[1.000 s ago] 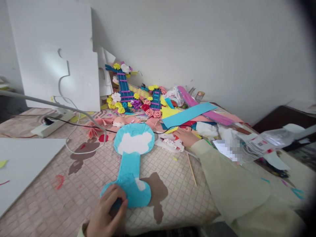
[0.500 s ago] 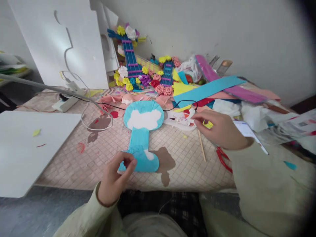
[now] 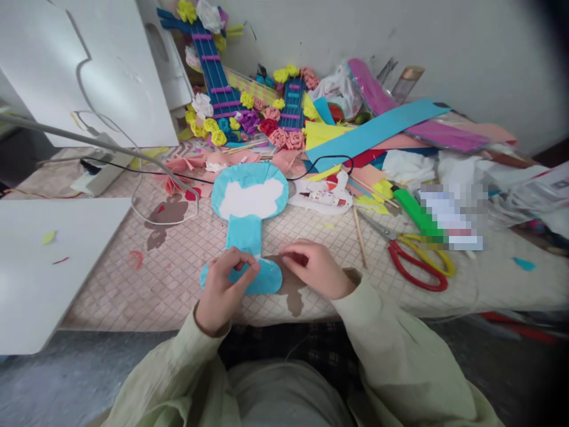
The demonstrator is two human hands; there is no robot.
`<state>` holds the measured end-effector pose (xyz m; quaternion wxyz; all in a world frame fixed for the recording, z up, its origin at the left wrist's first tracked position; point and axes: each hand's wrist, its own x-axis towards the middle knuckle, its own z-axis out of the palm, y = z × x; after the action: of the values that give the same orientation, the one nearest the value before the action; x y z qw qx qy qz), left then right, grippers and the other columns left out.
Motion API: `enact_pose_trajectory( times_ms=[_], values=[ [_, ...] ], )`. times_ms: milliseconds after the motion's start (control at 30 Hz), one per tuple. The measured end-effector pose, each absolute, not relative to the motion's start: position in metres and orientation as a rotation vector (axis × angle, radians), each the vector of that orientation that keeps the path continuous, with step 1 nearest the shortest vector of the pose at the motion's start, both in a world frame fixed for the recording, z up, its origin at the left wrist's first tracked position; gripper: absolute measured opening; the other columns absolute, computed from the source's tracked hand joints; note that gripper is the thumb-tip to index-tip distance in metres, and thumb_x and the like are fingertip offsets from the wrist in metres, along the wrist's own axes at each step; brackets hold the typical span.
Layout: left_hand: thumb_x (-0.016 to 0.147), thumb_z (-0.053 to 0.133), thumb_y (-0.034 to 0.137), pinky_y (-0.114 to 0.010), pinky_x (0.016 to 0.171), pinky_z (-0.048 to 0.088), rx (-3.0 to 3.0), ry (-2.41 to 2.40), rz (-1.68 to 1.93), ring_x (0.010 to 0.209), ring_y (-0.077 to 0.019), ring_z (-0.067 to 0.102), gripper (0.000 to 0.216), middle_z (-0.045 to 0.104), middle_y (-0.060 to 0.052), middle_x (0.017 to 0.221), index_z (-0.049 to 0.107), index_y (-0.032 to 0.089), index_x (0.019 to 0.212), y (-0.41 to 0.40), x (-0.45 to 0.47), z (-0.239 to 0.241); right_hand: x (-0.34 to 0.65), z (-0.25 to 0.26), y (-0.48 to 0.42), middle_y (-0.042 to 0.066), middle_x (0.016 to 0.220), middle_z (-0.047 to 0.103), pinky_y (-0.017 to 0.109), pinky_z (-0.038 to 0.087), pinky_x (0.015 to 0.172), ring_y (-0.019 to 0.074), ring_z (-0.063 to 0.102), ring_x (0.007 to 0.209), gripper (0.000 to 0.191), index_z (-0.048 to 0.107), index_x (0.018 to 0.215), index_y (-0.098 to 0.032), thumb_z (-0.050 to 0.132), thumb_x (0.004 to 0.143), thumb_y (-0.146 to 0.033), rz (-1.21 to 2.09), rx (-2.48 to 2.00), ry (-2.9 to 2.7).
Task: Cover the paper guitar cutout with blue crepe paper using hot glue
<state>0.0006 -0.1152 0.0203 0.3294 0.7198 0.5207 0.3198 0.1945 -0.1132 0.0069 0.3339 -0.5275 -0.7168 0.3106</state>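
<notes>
A dumbbell-shaped cutout [image 3: 244, 232] wrapped in blue crepe paper lies on the table in front of me, with a white area bare on its upper lobe. My left hand [image 3: 226, 284] is over its lower lobe, thumb and forefinger curled together in a pinch. Just right of that lobe is my right hand [image 3: 317, 270], fingers also drawn together, apart from the left. Anything between the fingertips of either hand is too small or hidden to make out. Behind the right hand, a white glue gun [image 3: 329, 196] rests on a pale sheet.
Red-and-yellow scissors [image 3: 418, 261], a green-handled cutter [image 3: 415, 213] and a wooden stick [image 3: 360, 237] lie to the right. A white board [image 3: 57, 261] covers the left. Paper-flower-trimmed blue guitar shapes [image 3: 217, 83] and blue paper strips [image 3: 377, 135] fill the back, where cables cross.
My right hand has moved left and toward me, from beside the glue gun to beside the blue cutout, uncovering the scissors and cutter. My left hand stays at the lower lobe. The view has shifted.
</notes>
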Motion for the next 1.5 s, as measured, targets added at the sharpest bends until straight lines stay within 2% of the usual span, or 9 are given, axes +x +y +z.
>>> enact_pose_trajectory(
  times_ms=[167, 400, 600, 700, 933, 1300, 1500],
  values=[
    [0.079, 0.052, 0.03, -0.026, 0.062, 0.036, 1.87, 1.327, 0.869, 0.065, -0.0129, 0.044, 0.02, 0.048, 0.0, 0.064, 0.054, 0.016, 0.066, -0.118, -0.006, 0.017, 0.19, -0.004, -0.113, 0.004, 0.09, 0.061, 0.028, 0.045, 0.071, 0.0133, 0.057, 0.081, 0.022, 0.066, 0.096, -0.021, 0.048, 0.083, -0.018, 0.755, -1.347, -2.06],
    [0.08, 0.051, 0.03, -0.027, 0.062, 0.036, 1.868, 1.332, 0.865, 0.065, -0.013, 0.044, 0.019, 0.047, 0.0, 0.064, 0.053, 0.017, 0.066, -0.118, -0.009, 0.012, 0.193, -0.007, -0.111, 0.002, 0.094, 0.057, 0.027, 0.043, 0.073, 0.0123, 0.055, 0.082, 0.03, 0.061, 0.107, -0.028, 0.045, 0.085, -0.017, 0.698, -1.289, -2.243],
    [0.081, 0.051, 0.029, -0.031, 0.069, 0.036, 1.977, 1.475, 0.888, 0.073, -0.0156, 0.045, 0.017, 0.049, -0.001, 0.071, 0.056, 0.018, 0.07, -0.119, -0.002, 0.011, 0.194, -0.004, -0.113, 0.002, 0.097, 0.057, 0.025, 0.041, 0.065, 0.0123, 0.054, 0.081, 0.031, 0.059, 0.111, -0.029, 0.043, 0.086, -0.019, 0.549, -1.257, -2.445],
    [0.081, 0.05, 0.03, -0.034, 0.074, 0.035, 1.998, 1.48, 0.889, 0.077, -0.0173, 0.045, 0.016, 0.049, -0.002, 0.077, 0.058, 0.018, 0.072, -0.12, -0.001, 0.011, 0.194, -0.004, -0.113, 0.001, 0.096, 0.057, 0.024, 0.039, 0.061, 0.0121, 0.054, 0.079, 0.03, 0.058, 0.111, -0.028, 0.041, 0.087, -0.021, 0.513, -1.258, -2.469],
    [0.079, 0.052, 0.03, -0.041, 0.086, 0.029, 2.007, 1.523, 0.892, 0.093, -0.021, 0.043, 0.014, 0.046, -0.003, 0.093, 0.061, 0.02, 0.073, -0.121, 0.004, 0.009, 0.194, -0.007, -0.112, 0.002, 0.097, 0.057, 0.025, 0.041, 0.066, 0.0123, 0.054, 0.081, 0.03, 0.06, 0.109, -0.027, 0.04, 0.087, -0.018, 0.537, -1.228, -2.437],
    [0.08, 0.052, 0.031, -0.042, 0.083, 0.032, 2.113, 1.584, 0.807, 0.092, -0.0224, 0.042, 0.014, 0.049, -0.004, 0.094, 0.062, 0.021, 0.074, -0.121, 0.01, 0.005, 0.194, -0.007, -0.112, 0.002, 0.097, 0.058, 0.026, 0.042, 0.069, 0.0127, 0.055, 0.083, 0.033, 0.059, 0.109, -0.026, 0.04, 0.085, -0.015, 0.599, -1.243, -2.403],
    [0.079, 0.053, 0.03, -0.04, 0.078, 0.031, 2.246, 1.67, 0.779, 0.089, -0.0228, 0.041, 0.014, 0.05, -0.005, 0.094, 0.062, 0.021, 0.074, -0.123, 0.012, 0.004, 0.19, 0.002, -0.115, 0.001, 0.095, 0.058, 0.025, 0.041, 0.07, 0.0114, 0.055, 0.078, 0.03, 0.062, 0.102, -0.022, 0.047, 0.077, -0.016, 0.663, -1.269, -2.335]
  ],
)
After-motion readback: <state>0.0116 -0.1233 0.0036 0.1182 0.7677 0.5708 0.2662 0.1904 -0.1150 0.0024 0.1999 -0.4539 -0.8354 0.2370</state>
